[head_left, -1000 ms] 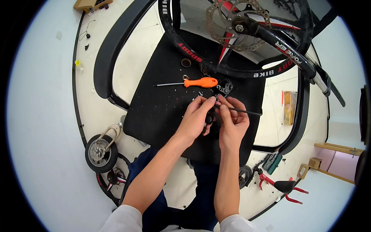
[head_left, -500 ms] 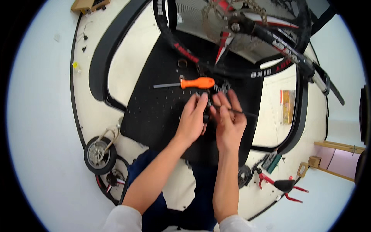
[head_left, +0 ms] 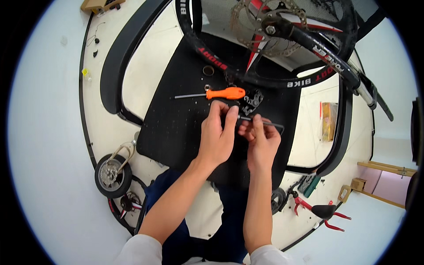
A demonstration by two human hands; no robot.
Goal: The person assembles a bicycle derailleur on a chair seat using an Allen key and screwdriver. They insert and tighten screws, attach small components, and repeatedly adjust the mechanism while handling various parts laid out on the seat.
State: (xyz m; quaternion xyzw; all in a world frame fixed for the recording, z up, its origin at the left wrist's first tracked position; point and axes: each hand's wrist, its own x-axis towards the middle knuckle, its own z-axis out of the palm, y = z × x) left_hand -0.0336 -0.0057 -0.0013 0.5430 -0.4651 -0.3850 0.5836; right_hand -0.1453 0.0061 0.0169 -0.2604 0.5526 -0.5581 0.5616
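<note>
My right hand (head_left: 263, 143) pinches a thin hex key (head_left: 272, 124) between thumb and fingers over the black chair seat (head_left: 172, 128), bent end to the right. My left hand (head_left: 216, 137) curls by its left end; what those fingers pinch I can't tell. Farther off lie an orange screwdriver (head_left: 226, 93) and a dark metal part (head_left: 255, 101)

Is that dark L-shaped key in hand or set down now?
In hand: the right hand pinches the key between thumb and fingers, its bent end sticking out to the right.
</note>
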